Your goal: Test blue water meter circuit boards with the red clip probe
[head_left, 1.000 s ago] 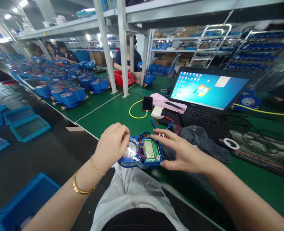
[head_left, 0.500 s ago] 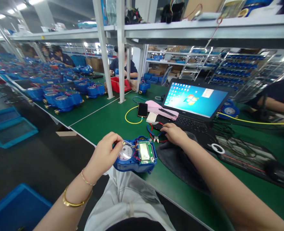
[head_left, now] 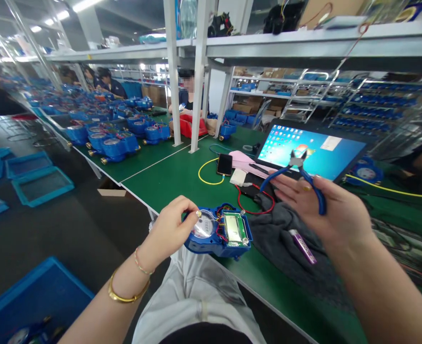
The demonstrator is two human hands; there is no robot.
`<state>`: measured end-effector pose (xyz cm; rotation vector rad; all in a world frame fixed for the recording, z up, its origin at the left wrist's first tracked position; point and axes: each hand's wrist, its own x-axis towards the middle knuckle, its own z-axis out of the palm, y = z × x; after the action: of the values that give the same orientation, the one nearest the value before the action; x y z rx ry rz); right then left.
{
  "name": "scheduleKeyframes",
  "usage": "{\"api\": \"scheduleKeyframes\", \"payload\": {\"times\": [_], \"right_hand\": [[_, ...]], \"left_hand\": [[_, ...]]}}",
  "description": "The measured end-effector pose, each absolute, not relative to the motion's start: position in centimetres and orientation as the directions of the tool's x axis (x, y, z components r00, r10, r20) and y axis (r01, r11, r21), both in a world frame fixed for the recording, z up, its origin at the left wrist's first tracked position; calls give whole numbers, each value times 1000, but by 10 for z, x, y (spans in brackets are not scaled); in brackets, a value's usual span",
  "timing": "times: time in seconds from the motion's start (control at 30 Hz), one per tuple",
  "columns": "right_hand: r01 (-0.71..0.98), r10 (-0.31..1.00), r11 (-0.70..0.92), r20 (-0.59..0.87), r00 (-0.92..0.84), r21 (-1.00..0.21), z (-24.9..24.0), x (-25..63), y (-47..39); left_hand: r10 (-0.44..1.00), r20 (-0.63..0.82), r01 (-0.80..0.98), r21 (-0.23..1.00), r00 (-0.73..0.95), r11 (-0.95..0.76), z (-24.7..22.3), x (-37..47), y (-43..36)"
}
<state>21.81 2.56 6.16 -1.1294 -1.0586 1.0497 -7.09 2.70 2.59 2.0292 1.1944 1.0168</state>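
At the bench edge lies a blue meter with a clear round dial window and an exposed green circuit board with a small display. Over its dial, my left hand is closed in a pinch on a small brass-coloured piece; a thin wire runs from beside it towards the board. My right hand, palm up with fingers partly spread, holds blue-handled cutting pliers raised above the bench. Their jaws point up and are apart, in front of the laptop screen.
A laptop stands behind my right hand. On a dark cloth lies a purple tube. A phone, a red cable and shelf posts are beyond. Many blue meters fill the left bench; co-workers sit behind.
My right hand has picked the cutting pliers up from the bench and turned palm up with them. The purple tube now shows on the cloth. My left hand keeps its pinch; the view has shifted left.
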Motion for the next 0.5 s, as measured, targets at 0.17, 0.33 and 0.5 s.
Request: {"api": "scheduleKeyframes", "payload": {"times": [0.17,0.33,0.5], "right_hand": [[-465,990,-35,32,-134,-884,54,172,-44],[107,914,-151,-180,-363,-983,61,150,-59],[485,875,-13,-245,-418,-874,90,136,-40]], "left_hand": [[883,362,440,768,300,-464,21,-67,25],[835,468,450,703,291,-551,19,-64,20],[783,552,473,629,287,-617,19,-59,14]]}}
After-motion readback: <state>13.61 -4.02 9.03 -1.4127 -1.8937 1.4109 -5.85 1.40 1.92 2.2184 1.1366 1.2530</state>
